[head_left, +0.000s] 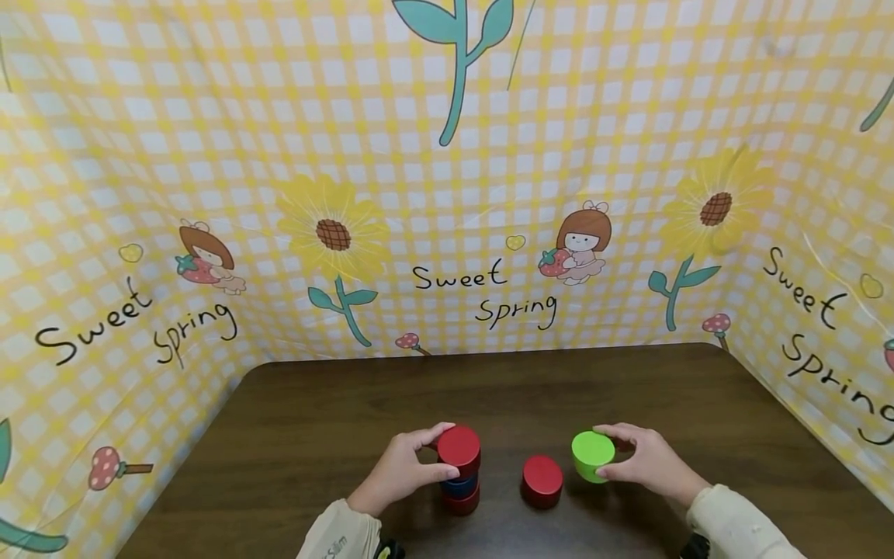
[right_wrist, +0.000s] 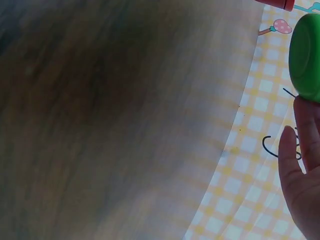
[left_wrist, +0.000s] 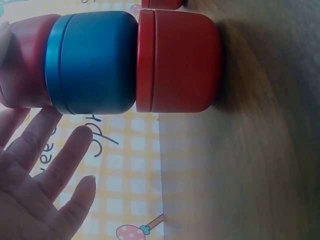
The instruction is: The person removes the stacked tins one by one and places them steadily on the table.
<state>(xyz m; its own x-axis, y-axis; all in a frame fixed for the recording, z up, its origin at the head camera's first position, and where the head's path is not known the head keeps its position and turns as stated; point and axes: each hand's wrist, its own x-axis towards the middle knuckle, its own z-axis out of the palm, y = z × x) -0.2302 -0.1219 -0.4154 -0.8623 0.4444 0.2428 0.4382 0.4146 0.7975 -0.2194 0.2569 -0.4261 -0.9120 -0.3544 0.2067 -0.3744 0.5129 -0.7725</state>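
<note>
Three round lidded tins stand in a column on the dark wooden table [head_left: 279,450]: a red tin [left_wrist: 182,62] at the bottom, a blue tin [left_wrist: 97,62] in the middle and another red tin [head_left: 459,448] on top. My left hand [head_left: 405,472] holds the top one between thumb and fingers. To the right, my right hand [head_left: 653,463] grips a green tin [head_left: 593,456] from its right side, and the right wrist view shows it raised off the table. A lone red tin [head_left: 542,481] stands between the column and the green tin.
A yellow checked cloth [head_left: 447,194] with flowers and lettering hangs behind the table and along both sides. The table's far edge [head_left: 489,353] meets this cloth.
</note>
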